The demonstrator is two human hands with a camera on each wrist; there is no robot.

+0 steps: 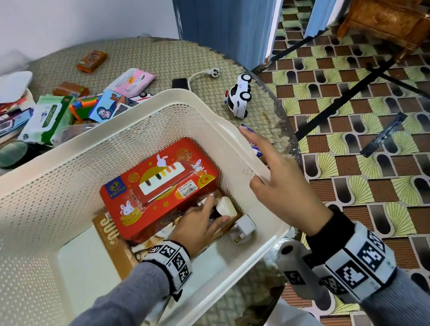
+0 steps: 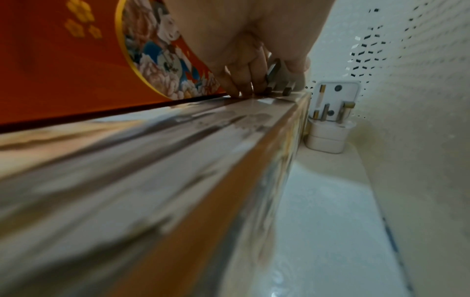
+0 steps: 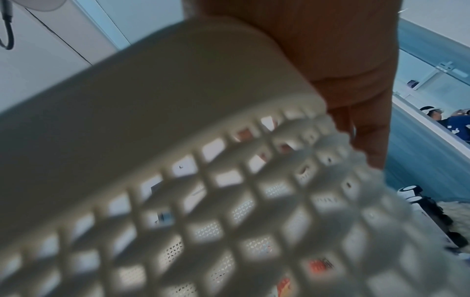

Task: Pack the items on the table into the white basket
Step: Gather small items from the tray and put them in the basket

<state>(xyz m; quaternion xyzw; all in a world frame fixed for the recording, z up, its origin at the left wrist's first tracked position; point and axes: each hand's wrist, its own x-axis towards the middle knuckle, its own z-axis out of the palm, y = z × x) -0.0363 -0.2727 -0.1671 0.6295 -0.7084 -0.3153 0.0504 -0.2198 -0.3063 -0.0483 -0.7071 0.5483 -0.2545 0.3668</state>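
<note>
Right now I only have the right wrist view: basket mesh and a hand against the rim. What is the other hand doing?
Observer: The left hand is down inside the white basket, holding a white plug beside the red box.
Reviewer: Is that the only plug in there?
Observer: No, a second white plug lies loose on the basket floor, near the corner below the right hand's side.
Reviewer: Anything on the table yet to pack?
Observer: Yes, for one, a green wet-wipes pack sits in a pile of items beyond the basket's far left side.
</note>
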